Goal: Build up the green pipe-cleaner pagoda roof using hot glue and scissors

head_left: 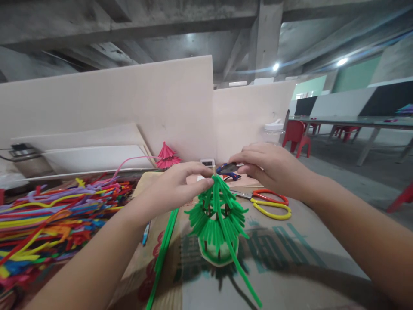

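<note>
A green pagoda-like model (217, 219) made of fuzzy stems stands on the cardboard, with two tiers of roof and brown posts. My left hand (177, 185) pinches the top of its roof. One long green stem (240, 269) hangs from the top down past the base toward me. My right hand (271, 168) is raised just right of the peak, its fingers closed by a dark tool (229, 168) with blue and red parts; whether it grips the tool is unclear. Loose green stems (166, 245) lie left of the model.
Scissors with red and yellow handles (271, 211) lie at the right. Many coloured stems (58, 219) are piled at the left. Behind are a pink model roof (167, 156), a lidded jar (273, 132) and a pale partition (129, 99). A pen (146, 234) lies left of the model.
</note>
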The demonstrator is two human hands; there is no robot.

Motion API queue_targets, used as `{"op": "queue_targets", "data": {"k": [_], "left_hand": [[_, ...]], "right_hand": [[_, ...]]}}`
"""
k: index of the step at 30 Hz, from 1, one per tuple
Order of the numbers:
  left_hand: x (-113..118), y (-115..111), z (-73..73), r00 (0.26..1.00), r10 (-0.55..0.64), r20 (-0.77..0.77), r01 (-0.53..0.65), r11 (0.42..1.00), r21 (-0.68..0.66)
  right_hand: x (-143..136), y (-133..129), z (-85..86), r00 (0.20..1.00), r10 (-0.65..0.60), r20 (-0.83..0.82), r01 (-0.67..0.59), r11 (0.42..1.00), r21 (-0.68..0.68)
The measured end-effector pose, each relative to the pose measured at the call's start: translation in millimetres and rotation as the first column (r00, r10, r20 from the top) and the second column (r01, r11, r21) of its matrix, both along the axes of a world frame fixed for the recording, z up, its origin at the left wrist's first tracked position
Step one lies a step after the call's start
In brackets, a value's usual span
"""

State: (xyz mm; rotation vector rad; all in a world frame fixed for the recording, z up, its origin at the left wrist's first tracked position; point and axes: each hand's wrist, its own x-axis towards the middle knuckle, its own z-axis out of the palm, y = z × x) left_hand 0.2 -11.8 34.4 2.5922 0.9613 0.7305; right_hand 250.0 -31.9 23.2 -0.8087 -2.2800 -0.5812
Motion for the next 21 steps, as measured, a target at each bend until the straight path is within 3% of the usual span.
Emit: {"op": "queue_targets", "data": {"k": [4, 8, 11, 15, 18, 21], "left_hand": [[-1.7, 5.7, -0.7, 0.998, 0.047, 0.043, -0.045, 0.998, -0.045], [-9.0, 15.2, 0.7, 0.995, 0.072, 0.065, -0.072, 0.997, -0.014], [-14.4, 19.1, 3.6, 0.996, 0.078, 0.045, -0.081, 0.995, 0.055], [-17.7, 21.3, 5.9, 0.993, 0.116, 0.035, -0.119, 0.987, 0.104], [-17.7, 24.2, 4.2, 0.99, 0.137, 0.019, -0.138, 0.983, 0.117], [-16.7, 27.7, 0.4, 0.993, 0.119, 0.001, -0.118, 0.989, 0.085]], "right_hand": [[19.9, 16.8, -0.4, 0.98, -0.172, -0.095, 0.153, 0.971, -0.186], [39.4, 47.7, -17.0, 0.941, -0.339, -0.013, 0.31, 0.877, -0.366], [32.3, 61.6, -42.4, 0.966, -0.257, 0.031, 0.238, 0.837, -0.492], [2.1, 60.6, -69.7, 0.994, -0.082, 0.073, 0.109, 0.816, -0.568], [-7.5, 56.5, -69.4, 0.996, 0.016, 0.083, 0.036, 0.811, -0.584], [5.2, 53.9, -58.9, 0.987, -0.039, 0.154, 0.123, 0.8, -0.587]]}}
